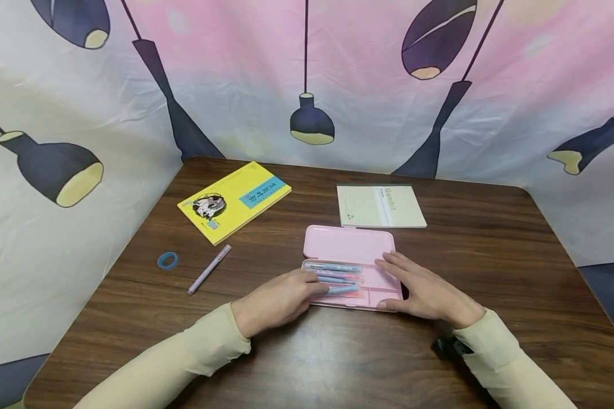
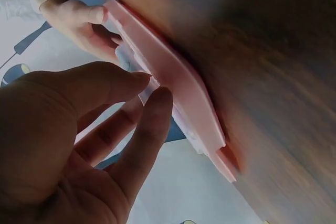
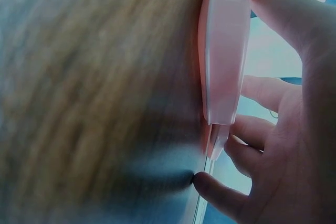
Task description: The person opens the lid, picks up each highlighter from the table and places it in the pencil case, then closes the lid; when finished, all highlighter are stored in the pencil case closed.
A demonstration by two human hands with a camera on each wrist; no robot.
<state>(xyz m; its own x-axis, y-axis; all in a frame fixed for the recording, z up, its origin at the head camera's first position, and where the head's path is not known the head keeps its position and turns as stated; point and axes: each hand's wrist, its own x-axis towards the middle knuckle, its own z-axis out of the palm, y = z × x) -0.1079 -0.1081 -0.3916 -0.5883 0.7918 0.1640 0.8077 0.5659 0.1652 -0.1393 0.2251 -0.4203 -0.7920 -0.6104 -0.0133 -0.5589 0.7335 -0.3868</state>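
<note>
A pink pencil case (image 1: 349, 244) lies with its lid folded back on the table. Several pens (image 1: 335, 267) in blue, pink and purple lie in its long compartment. My left hand (image 1: 281, 298) reaches over the case's left end and pinches a light blue pen (image 1: 341, 289) between thumb and index finger. In the left wrist view, the case wall hides most of that pen. At the case's right end, my right hand (image 1: 424, 287) rests with spread fingers. Its thumb touches the front rim, and the fingers lie along the right side near the lid.
A yellow book (image 1: 230, 218) lies back left, and a pale notebook (image 1: 381, 205) behind the case. Left of the case are a lilac pen (image 1: 210, 269) and a blue tape ring (image 1: 167, 261). A patterned cloth (image 1: 256, 85) hangs behind the wooden table (image 1: 491, 244).
</note>
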